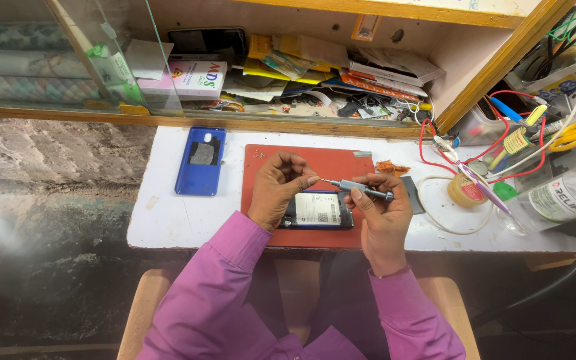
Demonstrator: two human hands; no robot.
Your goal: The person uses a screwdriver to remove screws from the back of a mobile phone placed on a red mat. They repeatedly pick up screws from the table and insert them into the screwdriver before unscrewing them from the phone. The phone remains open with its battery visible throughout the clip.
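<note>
On red rectangular work mat (341, 167): left hand (276, 190) pinches tip of slim grey metal screwdriver (363, 190), gripped in right hand (383, 215), above opened black smartphone (316, 211). Judged: bit being set; next needs precise seating on screw.

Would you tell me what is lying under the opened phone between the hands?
The opened phone lies on a red work mat, which rests on the white table. The left hand covers the phone's left end, so nothing shows there.

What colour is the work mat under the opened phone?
Red-orange; the work mat under the opened phone shows best in the head view.
</note>
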